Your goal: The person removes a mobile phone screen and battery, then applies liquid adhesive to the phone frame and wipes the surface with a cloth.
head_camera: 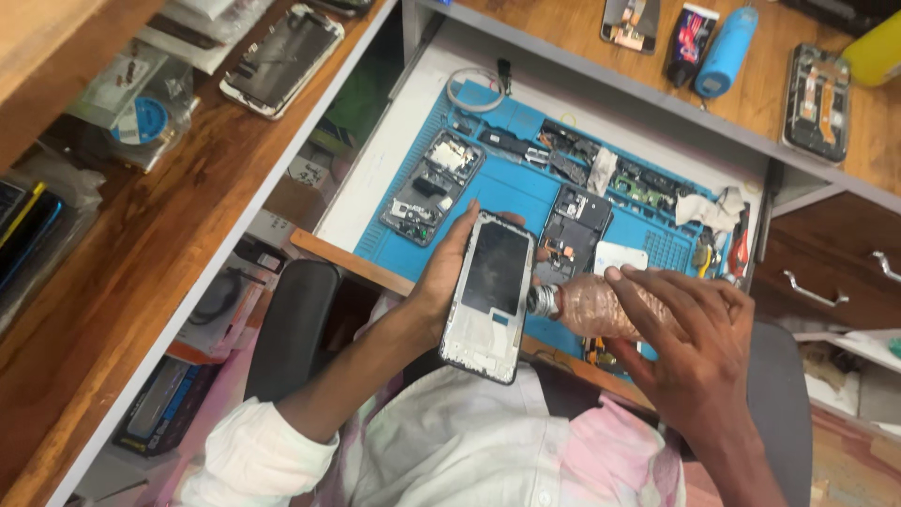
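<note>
Bottle half hidden under right hand; yellow object cut off at the edge; mat's small parts too small to tell.

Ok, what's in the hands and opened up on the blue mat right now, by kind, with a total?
Phone frame in the left hand: 1
Clear plastic bottle in the right hand: 1
Opened phone bodies on the blue mat: 2
White crumpled cloth on the mat: 1
Total: 5
</note>
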